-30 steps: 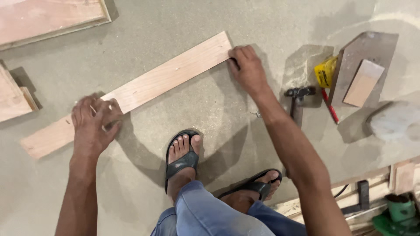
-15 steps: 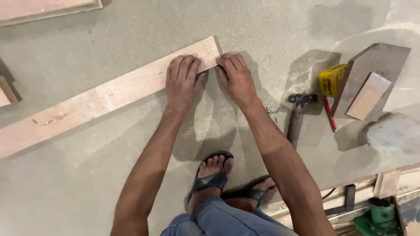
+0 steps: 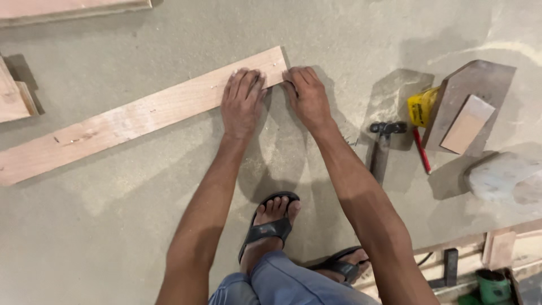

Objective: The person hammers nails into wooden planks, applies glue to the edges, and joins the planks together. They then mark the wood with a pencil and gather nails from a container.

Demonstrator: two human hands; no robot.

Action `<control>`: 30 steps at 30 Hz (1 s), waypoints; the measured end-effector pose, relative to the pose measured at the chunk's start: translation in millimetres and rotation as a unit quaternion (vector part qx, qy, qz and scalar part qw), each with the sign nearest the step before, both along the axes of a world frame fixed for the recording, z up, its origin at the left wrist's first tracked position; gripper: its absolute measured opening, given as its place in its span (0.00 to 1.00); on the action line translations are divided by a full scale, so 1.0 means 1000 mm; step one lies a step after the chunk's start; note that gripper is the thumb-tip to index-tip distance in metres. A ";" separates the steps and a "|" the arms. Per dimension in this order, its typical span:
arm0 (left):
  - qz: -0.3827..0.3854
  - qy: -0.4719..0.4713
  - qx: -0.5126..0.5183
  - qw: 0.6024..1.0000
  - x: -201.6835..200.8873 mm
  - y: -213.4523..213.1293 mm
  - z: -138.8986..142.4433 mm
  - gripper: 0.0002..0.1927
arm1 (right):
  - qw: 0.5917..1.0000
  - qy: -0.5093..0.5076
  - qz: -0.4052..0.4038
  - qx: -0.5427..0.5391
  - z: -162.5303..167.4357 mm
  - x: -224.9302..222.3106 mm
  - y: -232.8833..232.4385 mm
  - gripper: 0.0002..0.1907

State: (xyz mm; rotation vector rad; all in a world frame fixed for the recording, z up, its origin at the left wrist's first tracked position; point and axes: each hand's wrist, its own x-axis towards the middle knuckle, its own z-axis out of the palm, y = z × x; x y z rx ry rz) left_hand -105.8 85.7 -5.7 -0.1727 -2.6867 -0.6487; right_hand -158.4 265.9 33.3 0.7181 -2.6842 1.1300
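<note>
Fingers of both hands — left hand (image 3: 241, 101), right hand (image 3: 307, 97) — press flat, open, on the plank (image 3: 130, 118).

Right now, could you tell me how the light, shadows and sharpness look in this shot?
Head view: soft overhead light, no glare; left hand and right hand cast blurred shadows on the floor beside the plank; hammer sharp, edges slightly curved.

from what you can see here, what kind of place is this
Probably a carpentry workshop floor: a long wooden plank lies on dusty ground under both hands, a hammer lies nearby, and more timber offcuts sit around.
</note>
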 end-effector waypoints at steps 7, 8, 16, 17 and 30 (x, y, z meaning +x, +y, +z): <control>0.033 0.000 0.002 0.999 0.006 0.008 -0.005 0.18 | 0.996 -0.064 -0.009 0.066 0.011 0.000 -0.004 0.10; 0.033 -0.003 0.005 0.999 0.006 0.009 -0.005 0.19 | 0.996 -0.056 -0.009 0.068 0.012 0.001 -0.004 0.10; 0.040 -0.014 0.006 0.999 0.004 0.013 -0.001 0.19 | 0.985 -0.132 -0.040 -0.102 0.011 0.007 -0.007 0.31; 0.039 -0.018 0.013 0.999 0.005 0.014 -0.001 0.19 | 0.983 -0.132 -0.036 -0.119 0.011 0.007 -0.007 0.31; 0.041 -0.010 0.033 0.999 0.004 0.013 -0.010 0.18 | 0.868 -0.093 -0.483 -0.070 0.027 0.152 0.125 0.15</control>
